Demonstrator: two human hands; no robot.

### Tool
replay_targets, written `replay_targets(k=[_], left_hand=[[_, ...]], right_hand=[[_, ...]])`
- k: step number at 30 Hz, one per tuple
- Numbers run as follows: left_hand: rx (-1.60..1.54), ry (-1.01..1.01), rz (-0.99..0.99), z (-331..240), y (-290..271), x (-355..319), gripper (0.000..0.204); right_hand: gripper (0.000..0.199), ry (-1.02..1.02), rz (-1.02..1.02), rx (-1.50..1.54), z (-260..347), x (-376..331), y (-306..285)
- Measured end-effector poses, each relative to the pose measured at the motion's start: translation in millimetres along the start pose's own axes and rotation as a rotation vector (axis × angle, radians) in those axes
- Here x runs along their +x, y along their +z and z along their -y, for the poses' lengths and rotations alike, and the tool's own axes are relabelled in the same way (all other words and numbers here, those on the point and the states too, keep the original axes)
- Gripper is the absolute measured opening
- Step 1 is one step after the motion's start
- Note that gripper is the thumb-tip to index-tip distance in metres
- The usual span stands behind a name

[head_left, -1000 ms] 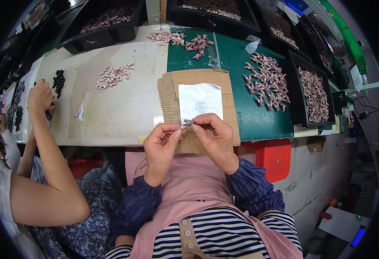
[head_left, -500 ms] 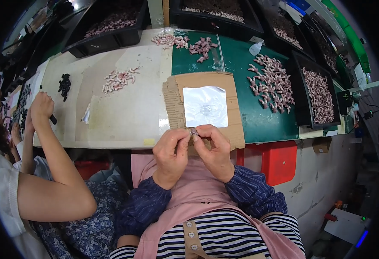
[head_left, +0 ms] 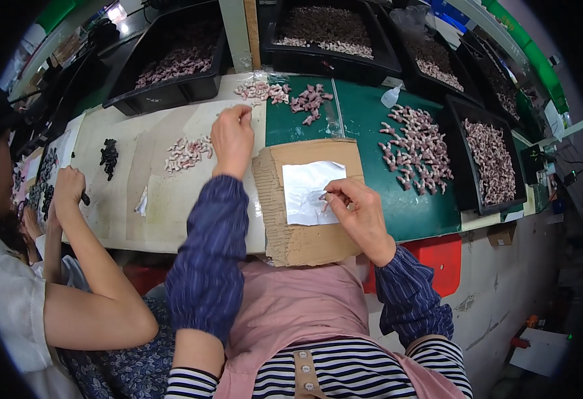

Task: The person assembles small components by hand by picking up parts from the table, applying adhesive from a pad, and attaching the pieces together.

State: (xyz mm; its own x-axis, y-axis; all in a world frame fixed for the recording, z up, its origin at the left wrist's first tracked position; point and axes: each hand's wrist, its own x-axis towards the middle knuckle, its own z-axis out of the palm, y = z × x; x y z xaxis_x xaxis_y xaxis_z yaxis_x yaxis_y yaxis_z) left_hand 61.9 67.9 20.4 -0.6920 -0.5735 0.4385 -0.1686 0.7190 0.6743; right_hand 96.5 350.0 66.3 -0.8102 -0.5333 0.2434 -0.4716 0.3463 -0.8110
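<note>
Pinched between the thumb and fingers of my right hand (head_left: 363,214) is a small pinkish piece (head_left: 323,197), held over a white sheet (head_left: 301,174). The sheet lies on a brown cardboard (head_left: 352,158) at the table's front edge. My left hand (head_left: 232,141) is stretched forward over the pale part of the table, its fingers curled together. Whatever those fingers hold, if anything, is hidden. Just beyond them lie a cluster of pale pink pieces (head_left: 261,92) and a cluster of mauve pieces (head_left: 311,103). Left of my hand is another pale pile (head_left: 188,153).
Many mauve-and-white pieces (head_left: 416,151) cover the green mat at right, beside a filled black bin (head_left: 487,159). More black bins (head_left: 328,36) line the back. A small white bottle (head_left: 390,98) stands near them. At left, a co-worker's hand (head_left: 70,186) works near dark pieces (head_left: 109,158).
Both hands were together at the cardboard's front edge. My left hand has moved away, forward and left; my right has moved forward and right over the white sheet with the small piece.
</note>
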Motion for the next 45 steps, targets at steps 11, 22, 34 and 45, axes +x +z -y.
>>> replay_targets(k=[11, 22, 34, 45], left_hand=[[0.269, 0.18, 0.116, 7, 28, 38, 0.009], [-1.155, -0.511, 0.37, -62, -67, -77, 0.012], [-1.442, -0.736, 0.288, -43, -92, -169, 0.01], [-1.32, -0.574, 0.187, -54, -82, -181, 0.01]], right_hand=[[0.009, -0.063, 0.18, -0.276, -10, 19, -1], [0.005, -0.086, 0.271, -0.383, -2, 25, 2], [0.007, -0.062, 0.286, -0.443, -2, 25, 4], [0.016, 0.116, 0.102, 0.295, 49, -21, 26]])
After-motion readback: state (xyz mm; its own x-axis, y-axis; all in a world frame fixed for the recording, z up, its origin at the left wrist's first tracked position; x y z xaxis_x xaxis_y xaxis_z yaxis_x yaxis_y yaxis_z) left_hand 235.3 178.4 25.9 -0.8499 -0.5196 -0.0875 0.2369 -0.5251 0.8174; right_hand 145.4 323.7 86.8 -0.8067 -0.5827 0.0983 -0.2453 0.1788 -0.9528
